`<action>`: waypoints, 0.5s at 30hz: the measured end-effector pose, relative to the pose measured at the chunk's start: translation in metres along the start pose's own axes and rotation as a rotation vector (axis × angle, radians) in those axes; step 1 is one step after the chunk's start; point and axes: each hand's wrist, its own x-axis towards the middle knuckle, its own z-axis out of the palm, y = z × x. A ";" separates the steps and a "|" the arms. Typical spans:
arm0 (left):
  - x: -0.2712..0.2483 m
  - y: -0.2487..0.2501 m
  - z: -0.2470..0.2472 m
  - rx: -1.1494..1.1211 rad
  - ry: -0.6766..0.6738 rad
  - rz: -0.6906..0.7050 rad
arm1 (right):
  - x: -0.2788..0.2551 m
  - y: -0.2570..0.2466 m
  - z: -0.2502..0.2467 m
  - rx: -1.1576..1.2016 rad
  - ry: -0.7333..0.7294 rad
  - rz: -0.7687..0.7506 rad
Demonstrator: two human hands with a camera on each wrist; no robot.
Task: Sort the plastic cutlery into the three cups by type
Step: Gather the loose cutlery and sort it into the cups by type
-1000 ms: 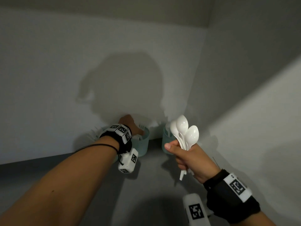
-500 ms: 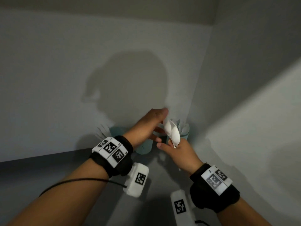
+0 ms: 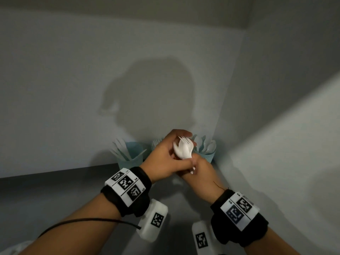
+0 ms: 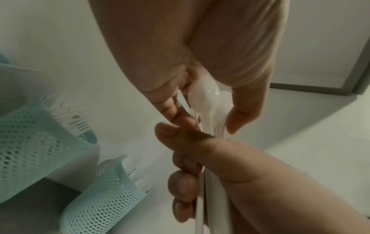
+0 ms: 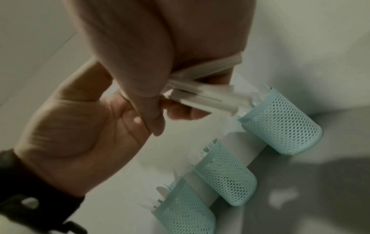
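Observation:
A bundle of white plastic cutlery [image 3: 184,150], spoons with one fork's tines showing on top, is held up in front of three light blue mesh cups by the wall. My right hand [image 3: 195,169] grips the handles [image 5: 202,96] from below. My left hand [image 3: 170,150] curls its fingers and thumb round the spoon bowls [image 4: 204,96]. The left cup [image 3: 128,159] holds knives, the middle cup [image 3: 156,143] holds forks and is mostly hidden behind my left hand, and the right cup [image 3: 208,153] holds spoons.
The cups stand in a corner on a grey surface [image 3: 176,203], with a white wall [image 3: 73,89] behind and another [image 3: 276,144] on the right. Something pale [image 3: 11,249] shows at the lower left edge.
My left hand left the middle cup and came across to the cutlery in my right hand, closing round its upper ends. The right hand carried the bundle lower and nearer the cups.

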 end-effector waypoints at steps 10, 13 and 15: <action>0.009 0.016 -0.027 0.189 -0.091 -0.106 | -0.012 -0.001 -0.008 -0.429 -0.094 -0.071; 0.015 0.028 -0.028 0.351 -0.239 -0.186 | -0.011 0.002 -0.002 -0.470 -0.101 -0.089; 0.021 0.034 -0.026 0.499 -0.339 -0.231 | -0.009 0.002 0.003 -0.462 -0.095 -0.091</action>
